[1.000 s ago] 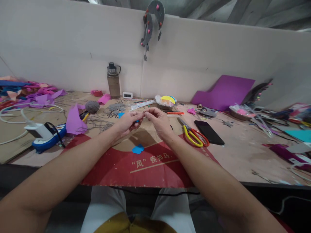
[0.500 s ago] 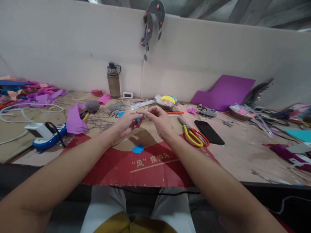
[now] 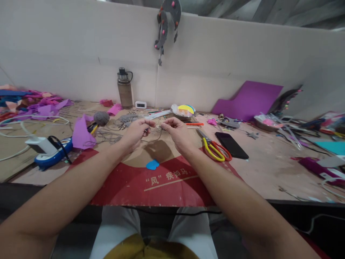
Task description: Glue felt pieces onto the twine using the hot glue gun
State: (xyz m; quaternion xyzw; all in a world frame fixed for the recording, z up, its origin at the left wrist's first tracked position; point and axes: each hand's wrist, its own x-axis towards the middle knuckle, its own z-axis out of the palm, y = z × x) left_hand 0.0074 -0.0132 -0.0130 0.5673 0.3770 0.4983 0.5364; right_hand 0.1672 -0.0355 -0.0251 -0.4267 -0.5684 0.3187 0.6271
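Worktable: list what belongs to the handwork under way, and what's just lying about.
Likely the job's: thin cord at the right hand, blue material, gray yarn ball, scissors.
Apparently just lying about: water bottle, phone, white charger.

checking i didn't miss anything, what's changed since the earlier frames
The left hand moved left, away from the right hand; blue bits by the left hand no longer show; a thin cord now shows by the right fingers. Scissors, phone and blue piece stayed.

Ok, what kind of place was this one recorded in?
Probably a craft workspace: scissors and a ball of gray yarn lie on the worktable, with a heap of colorful scraps at the left.
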